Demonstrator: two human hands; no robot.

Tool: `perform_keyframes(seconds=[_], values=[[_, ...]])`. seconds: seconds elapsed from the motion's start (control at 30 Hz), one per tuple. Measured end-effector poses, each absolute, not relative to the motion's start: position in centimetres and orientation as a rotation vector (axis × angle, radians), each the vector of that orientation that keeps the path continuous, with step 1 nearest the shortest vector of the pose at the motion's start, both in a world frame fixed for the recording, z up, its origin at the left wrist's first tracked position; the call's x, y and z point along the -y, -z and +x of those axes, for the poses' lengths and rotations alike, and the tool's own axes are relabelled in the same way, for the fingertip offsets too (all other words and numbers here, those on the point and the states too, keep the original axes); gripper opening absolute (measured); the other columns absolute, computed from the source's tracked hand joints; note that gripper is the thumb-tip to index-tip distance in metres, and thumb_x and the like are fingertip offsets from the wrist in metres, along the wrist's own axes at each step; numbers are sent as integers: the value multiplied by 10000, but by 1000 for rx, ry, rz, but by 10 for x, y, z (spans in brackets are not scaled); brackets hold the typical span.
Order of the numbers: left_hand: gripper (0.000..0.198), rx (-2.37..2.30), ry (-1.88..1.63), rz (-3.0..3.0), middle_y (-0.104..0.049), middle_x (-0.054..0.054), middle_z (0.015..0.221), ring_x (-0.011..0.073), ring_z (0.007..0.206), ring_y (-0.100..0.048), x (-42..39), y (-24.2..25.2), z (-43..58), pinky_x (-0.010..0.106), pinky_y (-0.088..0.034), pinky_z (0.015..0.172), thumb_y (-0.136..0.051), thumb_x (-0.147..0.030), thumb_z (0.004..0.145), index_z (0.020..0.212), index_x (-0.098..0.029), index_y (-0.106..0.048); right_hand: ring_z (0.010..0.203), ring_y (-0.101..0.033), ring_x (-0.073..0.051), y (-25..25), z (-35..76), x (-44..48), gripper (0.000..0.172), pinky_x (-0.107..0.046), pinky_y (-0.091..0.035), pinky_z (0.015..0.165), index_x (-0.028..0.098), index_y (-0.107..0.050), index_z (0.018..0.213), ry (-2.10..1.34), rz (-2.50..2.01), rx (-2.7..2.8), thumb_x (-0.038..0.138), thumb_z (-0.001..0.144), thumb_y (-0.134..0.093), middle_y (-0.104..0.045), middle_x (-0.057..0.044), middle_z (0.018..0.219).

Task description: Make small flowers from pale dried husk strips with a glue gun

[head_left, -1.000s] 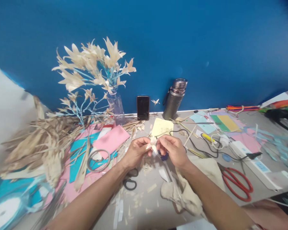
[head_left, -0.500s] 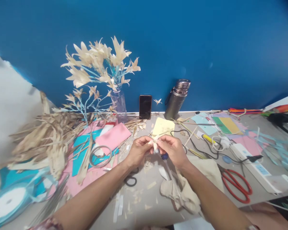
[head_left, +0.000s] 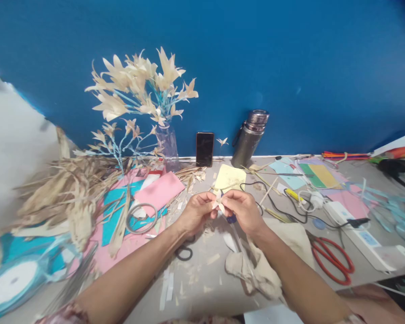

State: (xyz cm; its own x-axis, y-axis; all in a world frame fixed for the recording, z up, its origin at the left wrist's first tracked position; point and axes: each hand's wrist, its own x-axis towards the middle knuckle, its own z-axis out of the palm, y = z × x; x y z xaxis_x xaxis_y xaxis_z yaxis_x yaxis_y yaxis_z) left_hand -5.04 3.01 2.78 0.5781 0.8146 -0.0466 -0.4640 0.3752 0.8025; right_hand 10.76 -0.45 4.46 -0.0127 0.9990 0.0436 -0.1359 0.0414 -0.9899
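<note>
Between my two hands, over the middle of the table, is a small cream husk flower (head_left: 218,203) with pointed petals spread apart. My left hand (head_left: 198,211) pinches its left side with thumb and fingers. From the right, my right hand (head_left: 242,210) pinches the flower's other side. A blue-topped tool (head_left: 231,219) with a clear shaft shows just below my right fingers, over a crumpled beige cloth (head_left: 253,270). Black-handled scissors (head_left: 184,253) lie partly hidden beside my left wrist.
Husk flowers (head_left: 138,85) stand in a clear vase (head_left: 168,146) at the back left. A phone (head_left: 204,149) and a flask (head_left: 249,139) stand by the wall. Dried husks (head_left: 67,193) lie left; red-handled scissors (head_left: 332,260) and a power strip (head_left: 357,234) lie right.
The petals of the small flower now show spread open between my fingertips, where they were bunched and blurred before. Both hands have stayed nearly in place.
</note>
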Motion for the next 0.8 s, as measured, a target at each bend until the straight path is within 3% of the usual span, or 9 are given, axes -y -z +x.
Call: perform_keyframes(seconds=[0.57, 0.8], values=[[303, -490, -865, 730, -673, 27, 646, 51, 480, -496, -36, -27, -53, 178, -334, 508, -904, -297, 600, 714, -107, -697, 470, -495, -77, -52, 110, 4, 271, -207, -363, 465, 158, -668, 717, -1242, -1087, 1133, 407, 824, -691, -670, -15, 630], [246, -594, -912, 775, -642, 16, 551, 99, 515, -548, -39, -22, -55, 216, -393, 555, -898, -266, 593, 696, -128, -721, 452, -499, -78, -54, 108, 5, 300, -204, -328, 444, 151, -654, 677, -1362, -1123, 1188, 428, 775, -714, -678, -25, 616]])
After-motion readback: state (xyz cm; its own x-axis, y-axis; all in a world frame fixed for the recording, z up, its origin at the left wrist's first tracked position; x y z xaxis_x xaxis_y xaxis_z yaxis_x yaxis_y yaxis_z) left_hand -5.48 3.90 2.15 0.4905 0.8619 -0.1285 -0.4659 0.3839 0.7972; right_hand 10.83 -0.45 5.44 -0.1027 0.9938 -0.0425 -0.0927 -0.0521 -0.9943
